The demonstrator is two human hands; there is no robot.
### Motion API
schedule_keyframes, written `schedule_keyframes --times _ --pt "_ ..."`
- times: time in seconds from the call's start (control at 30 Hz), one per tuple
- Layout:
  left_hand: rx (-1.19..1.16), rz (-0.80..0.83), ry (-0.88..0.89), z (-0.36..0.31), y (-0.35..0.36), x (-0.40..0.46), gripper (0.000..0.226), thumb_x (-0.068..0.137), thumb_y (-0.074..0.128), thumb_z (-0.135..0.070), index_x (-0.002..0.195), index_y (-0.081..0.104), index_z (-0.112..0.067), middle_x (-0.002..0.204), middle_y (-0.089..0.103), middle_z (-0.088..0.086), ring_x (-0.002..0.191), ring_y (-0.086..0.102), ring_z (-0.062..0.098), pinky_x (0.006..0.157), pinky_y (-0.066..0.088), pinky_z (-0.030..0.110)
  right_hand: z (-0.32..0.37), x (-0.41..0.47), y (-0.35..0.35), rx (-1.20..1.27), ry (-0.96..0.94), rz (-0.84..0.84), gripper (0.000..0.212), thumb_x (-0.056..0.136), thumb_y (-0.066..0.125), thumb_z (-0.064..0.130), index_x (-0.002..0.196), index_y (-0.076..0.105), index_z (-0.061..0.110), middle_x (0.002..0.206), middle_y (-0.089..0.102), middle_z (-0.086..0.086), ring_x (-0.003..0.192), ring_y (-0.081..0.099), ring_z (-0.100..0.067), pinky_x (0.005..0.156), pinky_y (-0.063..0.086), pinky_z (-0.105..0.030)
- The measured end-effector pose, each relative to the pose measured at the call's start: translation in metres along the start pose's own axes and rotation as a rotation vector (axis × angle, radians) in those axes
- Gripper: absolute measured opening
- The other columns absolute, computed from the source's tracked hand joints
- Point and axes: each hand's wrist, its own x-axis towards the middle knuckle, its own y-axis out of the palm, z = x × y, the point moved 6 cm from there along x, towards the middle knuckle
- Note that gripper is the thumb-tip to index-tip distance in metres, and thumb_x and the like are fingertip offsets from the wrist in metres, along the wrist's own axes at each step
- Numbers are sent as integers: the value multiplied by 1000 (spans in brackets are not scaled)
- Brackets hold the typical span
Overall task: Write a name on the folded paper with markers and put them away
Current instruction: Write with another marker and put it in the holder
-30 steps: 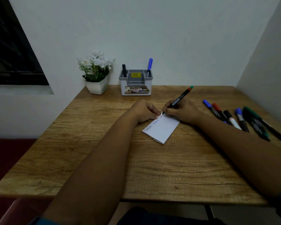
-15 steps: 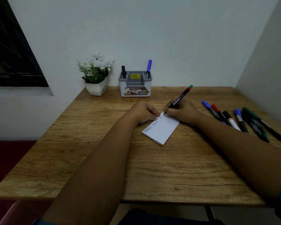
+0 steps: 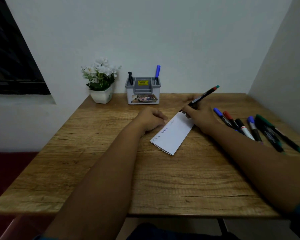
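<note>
while one writes, six markers [image 3: 253, 129] idle

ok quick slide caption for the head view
Right hand grips a marker at the folded paper, left hand steadying it.

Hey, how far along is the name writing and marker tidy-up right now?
Partly done. The folded paper already carries handwriting along its upper edge, and two markers stand in the grey holder. In hand: the right hand grips a marker with its tip at the paper's far end, while the left hand steadies the paper. Left: finishing the writing, then storing that marker and the loose markers lying on the table.
</note>
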Motion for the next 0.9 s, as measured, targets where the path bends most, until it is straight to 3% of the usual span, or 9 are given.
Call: schedule_keyframes --times 0.03,0.1,0.17,0.23,0.33,0.47,0.67,0.77,0.9 --pt "-107 -48 -23 -1 -5 0 14 86 68 -11 99 72 -13 92 66 -1 67 52 9 61 44 22 3 -2 -2 47 3 -15 13 88 63 13 100 60 15 83 68 -10 71 63 -14 69 55 -33" --pt "-543 -92 -100 -3 -12 1 11 90 59 -9 100 63 -8 73 51 -2 57 40 8 52 35 21 11 -9 0 120 -1 -11 18 88 68 12 104 58 12 82 65 -11 69 62 -12 66 54 -30" --pt "-1048 -50 -176 -6 -12 0 6 89 51 -6 86 55 -8 66 39 -1 56 35 8 54 33 21 22 -21 8 163 -18 33 16 87 72 18 95 62 9 83 66 -7 71 63 -9 66 54 -25" --pt "-1290 4 -208 -8 -10 -2 11 87 44 -9 79 51 -8 66 39 0 58 34 8 59 33 22 29 -34 21 313 -4 124 8 89 69 18 89 66 10 86 69 -6 81 66 -13 76 55 -28" --pt "-1434 8 -216 -6 -9 -4 13 88 41 -14 82 50 -7 70 45 1 60 35 9 64 33 22 37 -45 36 511 19 227 22 97 50 14 94 72 11 93 72 -14 93 67 -26 88 51 -38" --pt "-1560 -43 -238 -2 -13 -4 12 89 41 -14 86 49 -5 74 45 4 60 34 10 63 34 21 47 -48 32 394 -108 192 26 96 39 1 100 62 12 94 71 -16 91 70 -25 86 56 -31" --pt "-1559 -49 -240 -5 -8 -3 12 88 42 -14 94 48 -5 76 44 3 61 34 10 64 34 22 51 -51 35 249 -205 206 18 95 52 0 91 63 14 90 74 -7 87 72 -13 76 53 -17" --pt "-1568 -50 -254 -5 -1 -1 10 88 44 -13 93 48 -6 73 44 1 58 34 10 57 36 21 57 -53 32 85 -399 139 20 88 64 -1 91 72 17 86 72 10 83 68 0 73 46 -9" --pt "-1541 -49 -221 -12 8 -1 4 87 45 -11 82 46 -11 66 38 -3 53 33 7 46 36 21 63 -56 36 -126 -705 110 26 84 72 -1 109 73 7 109 69 12 100 63 10 85 46 -10"
